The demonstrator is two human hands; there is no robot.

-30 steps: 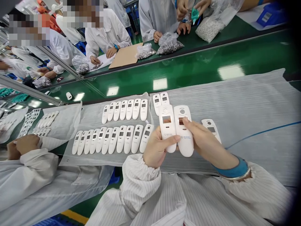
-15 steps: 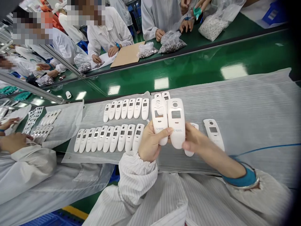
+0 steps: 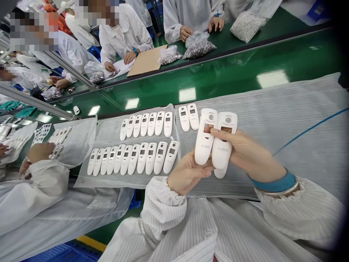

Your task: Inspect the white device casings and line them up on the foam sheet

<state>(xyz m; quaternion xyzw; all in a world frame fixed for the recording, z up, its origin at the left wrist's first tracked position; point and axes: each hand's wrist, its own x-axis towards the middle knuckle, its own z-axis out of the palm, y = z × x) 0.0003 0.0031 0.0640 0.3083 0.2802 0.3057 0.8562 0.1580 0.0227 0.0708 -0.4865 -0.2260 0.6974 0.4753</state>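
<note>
Two white plastic handset casings are held up side by side over the mat, with round and rectangular openings and "ease" lettering. My left hand (image 3: 188, 173) is closed around the lower part of the left casing (image 3: 204, 145), its fingers partly behind it. My right hand (image 3: 248, 151) grips the right casing (image 3: 223, 151), its thumb across the front near the window and reaching the left casing's edge. Under them, the lower end of another white casing (image 3: 220, 173) shows; the rest is hidden. Behind the hands lie two casings (image 3: 193, 117) on the mat.
To the left, two rows of white casings (image 3: 133, 160) lie on a foam sheet (image 3: 109, 127). A blue cord (image 3: 311, 129) runs right of my wrist. Beyond the green belt (image 3: 226, 76), co-workers sit near bags of small parts (image 3: 199, 49). Another person's sleeve (image 3: 49, 182) is at left.
Both hands and the two held casings have moved right. My right thumb now lies across the casings' fronts. The casing seen lying at right is no longer visible. A lower-row end casing is now uncovered.
</note>
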